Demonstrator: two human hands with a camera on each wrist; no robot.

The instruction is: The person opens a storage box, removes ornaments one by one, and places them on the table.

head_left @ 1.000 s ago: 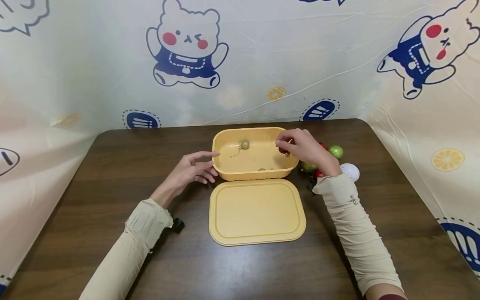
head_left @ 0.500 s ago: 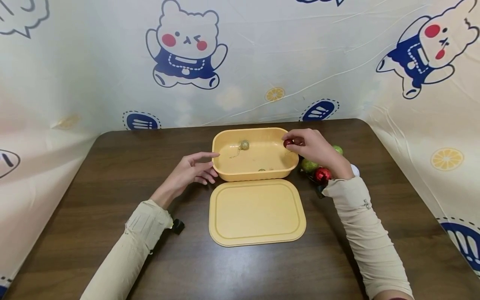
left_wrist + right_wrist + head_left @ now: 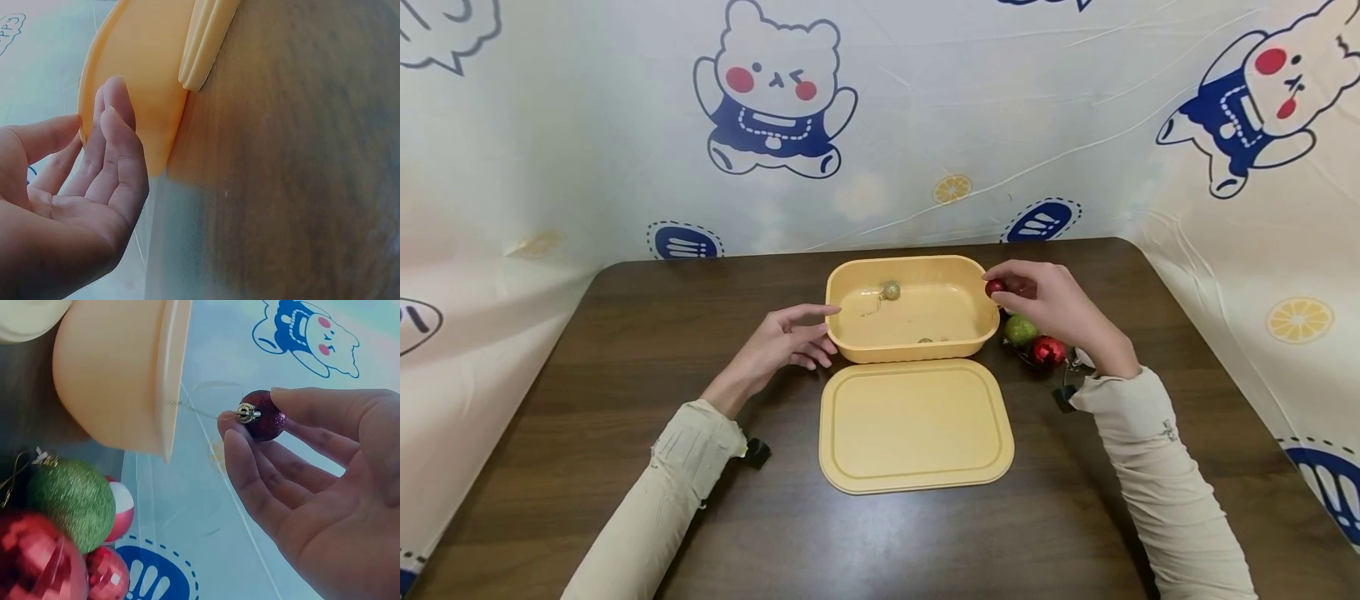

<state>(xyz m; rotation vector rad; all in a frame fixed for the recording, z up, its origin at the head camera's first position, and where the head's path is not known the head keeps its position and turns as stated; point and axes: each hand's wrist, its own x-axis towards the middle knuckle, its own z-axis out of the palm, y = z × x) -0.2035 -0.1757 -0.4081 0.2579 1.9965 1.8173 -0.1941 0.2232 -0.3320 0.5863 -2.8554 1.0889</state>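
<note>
Between thumb and fingers my right hand [image 3: 1056,304] pinches a small dark red glittery Christmas ball [image 3: 264,416] with a gold cap and a thin gold string. In the head view it is at the right rim of the yellow box [image 3: 917,354]. My left hand [image 3: 775,346] stays at the box's left end, fingers extended, fingertips at the rim. Inside the box lie a small gold ball [image 3: 891,290] with its string and another small gold piece [image 3: 925,340] near the front wall, mostly hidden.
Right of the box lie several Christmas balls, among them a green one [image 3: 1021,331], a shiny red one [image 3: 1048,352] and a red-and-white one [image 3: 122,511]. The yellow lid [image 3: 917,427] lies flat in front of the box. A patterned curtain [image 3: 910,125] hangs behind the table.
My right hand has moved right with the dark red ball, from over the inside of the box to its right rim. My left hand has not moved.
</note>
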